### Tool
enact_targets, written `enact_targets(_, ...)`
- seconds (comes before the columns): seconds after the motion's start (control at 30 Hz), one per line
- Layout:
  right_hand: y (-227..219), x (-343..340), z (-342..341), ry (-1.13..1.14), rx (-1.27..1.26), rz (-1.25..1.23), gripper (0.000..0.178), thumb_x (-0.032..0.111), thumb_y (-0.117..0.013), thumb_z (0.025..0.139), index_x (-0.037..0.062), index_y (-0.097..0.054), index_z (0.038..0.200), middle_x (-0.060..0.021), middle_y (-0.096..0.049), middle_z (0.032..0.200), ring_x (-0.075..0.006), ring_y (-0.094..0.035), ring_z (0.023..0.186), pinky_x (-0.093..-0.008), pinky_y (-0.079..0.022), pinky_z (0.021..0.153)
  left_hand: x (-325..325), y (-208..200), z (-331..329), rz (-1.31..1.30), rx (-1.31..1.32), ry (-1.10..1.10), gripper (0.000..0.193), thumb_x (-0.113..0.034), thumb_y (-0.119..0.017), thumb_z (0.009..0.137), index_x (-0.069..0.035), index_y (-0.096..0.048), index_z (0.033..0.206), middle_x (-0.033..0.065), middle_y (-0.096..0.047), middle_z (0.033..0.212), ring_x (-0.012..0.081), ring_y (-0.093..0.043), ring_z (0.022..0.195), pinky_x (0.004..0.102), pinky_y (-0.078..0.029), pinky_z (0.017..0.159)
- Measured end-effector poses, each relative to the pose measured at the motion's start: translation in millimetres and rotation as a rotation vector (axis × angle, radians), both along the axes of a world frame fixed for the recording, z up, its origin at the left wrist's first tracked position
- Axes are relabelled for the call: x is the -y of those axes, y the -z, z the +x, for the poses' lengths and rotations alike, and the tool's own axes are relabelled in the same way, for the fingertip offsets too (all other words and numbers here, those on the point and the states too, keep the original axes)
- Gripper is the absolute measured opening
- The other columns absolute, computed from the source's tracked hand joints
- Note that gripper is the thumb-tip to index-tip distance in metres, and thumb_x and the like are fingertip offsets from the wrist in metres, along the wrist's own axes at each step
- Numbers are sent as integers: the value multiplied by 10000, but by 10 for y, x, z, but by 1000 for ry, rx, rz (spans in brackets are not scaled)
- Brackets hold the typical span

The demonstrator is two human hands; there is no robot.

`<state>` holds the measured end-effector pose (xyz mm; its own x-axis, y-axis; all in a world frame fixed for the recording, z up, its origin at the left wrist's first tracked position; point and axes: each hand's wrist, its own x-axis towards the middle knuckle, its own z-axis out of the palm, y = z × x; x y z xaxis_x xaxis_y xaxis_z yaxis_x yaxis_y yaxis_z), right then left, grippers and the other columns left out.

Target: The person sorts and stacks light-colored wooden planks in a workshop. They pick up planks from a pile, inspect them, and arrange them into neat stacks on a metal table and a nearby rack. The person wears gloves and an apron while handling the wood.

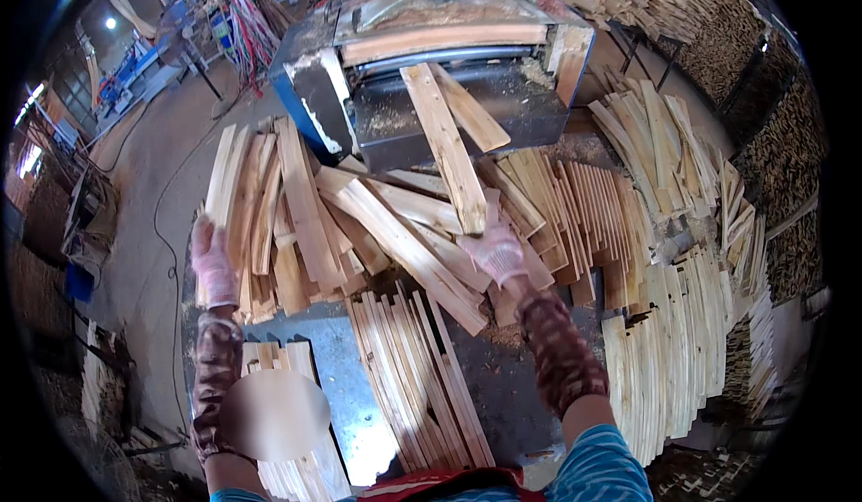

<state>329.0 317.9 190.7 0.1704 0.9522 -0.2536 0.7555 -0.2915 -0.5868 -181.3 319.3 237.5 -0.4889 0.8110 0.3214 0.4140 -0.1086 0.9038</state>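
My right hand [496, 252], in a pale pinkish glove, is closed around the near end of a long wooden board [442, 143]. That board slants away from me, its far end resting on the dark bed of a planer-like machine [377, 111]. A shorter board [471, 111] lies beside it on the bed. At the left edge of the heap, my left hand [215, 264], gloved alike, has its fingers at the near end of a pale wooden board [227, 171] and seems to grip it. Loose boards [395, 233] lie crisscrossed between my hands.
Narrow strips [413, 376] lie lengthwise on the metal table [346, 354] close to me. Another strip stack at lower left is partly blurred. Rows of stacked slats [669, 349] stand at right. A cable [157, 206] runs along the floor at left.
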Motion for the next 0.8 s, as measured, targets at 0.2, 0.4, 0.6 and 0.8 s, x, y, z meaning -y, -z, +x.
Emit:
enact_targets(0.2, 844, 1682, 207, 147, -281, 138, 819, 343, -803, 708, 38, -447, 1380, -191, -588, 1269, -363, -563, 1184, -429, -478, 968, 209, 1287, 1620, -380, 536, 437, 482, -69, -668, 894, -19, -530, 1353, 73, -647, 1171, 216, -635, 1025, 361, -525, 907)
enact_targets(0.4, 985, 3649, 784, 231, 8, 62, 913, 327, -822, 679, 21, -398, 1427, -218, -557, 1288, -389, -552, 1183, -456, -469, 979, -40, 1719, 2817, -788, 747, 306, 309, -203, -703, 877, -50, -584, 1118, 58, -610, 846, 206, -579, 643, 327, -521, 577)
enact_targets(0.6, 1051, 4050, 733, 206, 14, 16, 927, 346, -806, 699, 9, -362, 1440, -237, -547, 1281, -415, -546, 1171, -465, -474, 964, 56, 1399, 2777, -615, 775, 441, 289, -259, -717, 873, -53, -685, 1073, 66, -697, 930, 207, -680, 720, 361, -583, 643)
enact_targets(0.8, 900, 4078, 590, 51, -28, 96, 929, 388, -789, 724, -12, -353, 1440, -256, -554, 1248, -428, -569, 1125, -470, -494, 916, 693, 637, 1895, -530, 901, 579, 384, -239, -681, 911, 6, -601, 1196, 77, -693, 1075, 204, -683, 971, 348, -558, 881)
